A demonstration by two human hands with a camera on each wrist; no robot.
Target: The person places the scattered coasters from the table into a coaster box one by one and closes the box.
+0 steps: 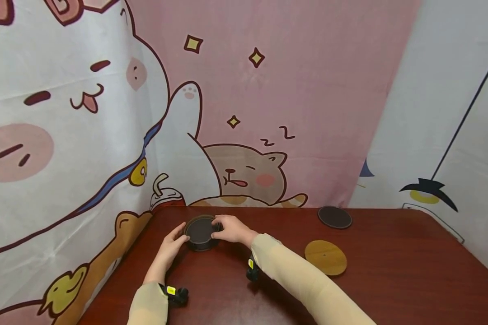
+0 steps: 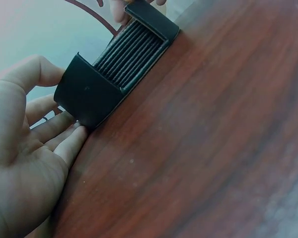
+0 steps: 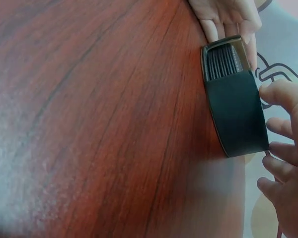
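A round black coaster holder (image 1: 200,244) stands on the table near its far left edge. Inside it lies a stack of black coasters (image 2: 129,52), whose edges show through a gap in the side wall. My left hand (image 1: 170,247) grips the holder's left side, thumb at the rim and fingers round the outer wall. From the right, my right hand (image 1: 232,229) holds the opposite side, its thumb and fingertips touching the wall (image 3: 236,114). Part of the holder's far side is hidden by the right fingers in the head view.
To the right lie a wooden disc (image 1: 325,257) and, farther back, a flat black disc (image 1: 335,217). Behind the reddish-brown table (image 1: 410,266) hangs a cartoon-printed cloth (image 1: 321,90), close to the table's far and left edges.
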